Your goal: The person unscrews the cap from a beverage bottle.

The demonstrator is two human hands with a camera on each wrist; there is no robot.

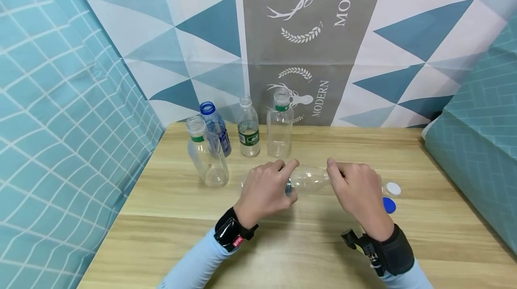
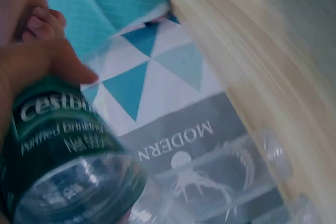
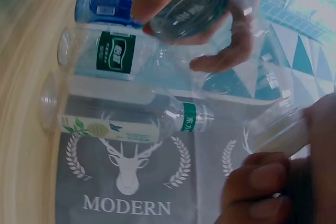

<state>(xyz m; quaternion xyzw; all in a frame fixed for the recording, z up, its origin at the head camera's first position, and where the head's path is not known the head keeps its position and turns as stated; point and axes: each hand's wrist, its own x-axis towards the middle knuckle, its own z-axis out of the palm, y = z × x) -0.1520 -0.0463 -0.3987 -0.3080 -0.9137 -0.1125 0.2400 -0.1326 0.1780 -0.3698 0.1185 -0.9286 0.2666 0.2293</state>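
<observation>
A clear plastic bottle (image 1: 308, 177) lies sideways between both hands, above the table. My left hand (image 1: 268, 186) grips its body around the dark green label (image 2: 60, 124), which reads "Cestbon" in the left wrist view. At the other end my right hand (image 1: 359, 188) holds the bottle by its neck, fingers curled there. A whitish part of the mouth end (image 3: 281, 132) shows between the right fingers; whether that is a cap I cannot tell. On the table just past the right hand lie a white cap (image 1: 392, 189) and a blue cap (image 1: 389, 205).
Several capless bottles stand toward the back of the wooden table (image 1: 194, 230): a clear one (image 1: 210, 163), a blue-tinted one (image 1: 220, 132), a green-labelled one (image 1: 248, 134) and another clear one (image 1: 279, 132). Patterned cloth hangs behind; a teal-covered block (image 1: 476, 145) borders the right side.
</observation>
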